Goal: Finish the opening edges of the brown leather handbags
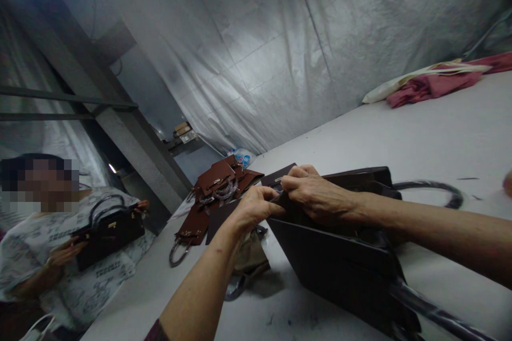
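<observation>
A dark handbag (pixel 332 261) lies on its side on the white table, its mouth spread and its plastic-wrapped handles (pixel 436 306) pointing to the right. My right hand (pixel 310 192) reaches over the bag, fingers curled and closed on its flap near a small metal fitting. Facing it, my left hand (pixel 258 205) pinches the bag's near edge between thumb and fingers. The fingertips of both hands almost meet, and exactly what lies between them is partly hidden. Just beyond my left forearm sits a small olive-beige bag (pixel 252 256), partly covered by the arm.
Several brown handbags (pixel 218 178) are piled at the table's far left end, by a clear plastic bag (pixel 242 157). A person (pixel 76 256) at left holds another black handbag (pixel 112 237). Red cloth (pixel 436 88) lies at back right, against silvery sheeting (pixel 272 64).
</observation>
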Available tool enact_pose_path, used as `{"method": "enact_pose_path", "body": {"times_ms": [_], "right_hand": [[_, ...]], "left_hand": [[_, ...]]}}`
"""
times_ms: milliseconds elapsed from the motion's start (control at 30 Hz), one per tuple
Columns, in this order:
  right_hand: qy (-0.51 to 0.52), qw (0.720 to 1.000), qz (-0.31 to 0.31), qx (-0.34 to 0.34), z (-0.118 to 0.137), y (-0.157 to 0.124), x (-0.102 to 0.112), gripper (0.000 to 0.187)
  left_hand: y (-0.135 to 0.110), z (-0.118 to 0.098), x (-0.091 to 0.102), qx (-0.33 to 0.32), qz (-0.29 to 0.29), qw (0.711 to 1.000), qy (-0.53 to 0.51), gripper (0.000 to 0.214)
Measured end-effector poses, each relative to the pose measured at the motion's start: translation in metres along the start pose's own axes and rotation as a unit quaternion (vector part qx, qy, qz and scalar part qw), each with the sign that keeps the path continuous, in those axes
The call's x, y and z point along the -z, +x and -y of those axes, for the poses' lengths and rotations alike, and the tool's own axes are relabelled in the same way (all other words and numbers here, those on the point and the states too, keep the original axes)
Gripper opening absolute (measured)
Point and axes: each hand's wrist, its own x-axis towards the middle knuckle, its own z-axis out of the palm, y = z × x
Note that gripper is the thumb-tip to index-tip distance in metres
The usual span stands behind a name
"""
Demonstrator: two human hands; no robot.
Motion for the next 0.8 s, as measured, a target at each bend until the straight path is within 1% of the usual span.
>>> {"method": "enact_pose_path", "body": {"times_ms": [167,300,400,567,633,733,800], "right_hand": [[-0.009,1.0,0.009,0.018,0.0017,-0.0007,0.0022,0.013],[-0.021,0.999,0.008,0.032,0.0057,-0.0025,0.0052,0.014],[-0.026,0.999,0.009,0.037,0.0074,-0.0035,0.0065,0.013],[-0.027,0.999,0.009,0.037,0.0039,-0.0056,0.0049,0.014],[-0.03,0.999,0.004,0.033,0.0022,-0.0063,0.0029,0.016],[-0.034,0.999,0.0,0.015,0.0021,-0.0052,0.0008,0.016],[-0.028,1.0,0.004,0.004,0.003,-0.0031,0.0031,0.016]], "left_hand": [[-0.0002,-0.0005,-0.0003,0.0,0.007,1.0,-0.016,0.025],[0.0011,0.0024,0.0011,-0.002,-0.002,1.0,-0.015,0.028],[0.0013,0.0043,0.0022,0.0,-0.006,1.0,-0.009,0.026],[-0.0011,0.0028,0.0026,-0.007,0.011,1.0,-0.001,0.027],[-0.001,0.0021,0.0028,-0.012,0.011,1.0,0.016,0.03],[0.0015,0.0028,0.003,-0.019,-0.011,0.998,0.062,0.036],[0.0036,0.0045,0.003,-0.036,-0.024,0.995,0.085,0.038]]}}
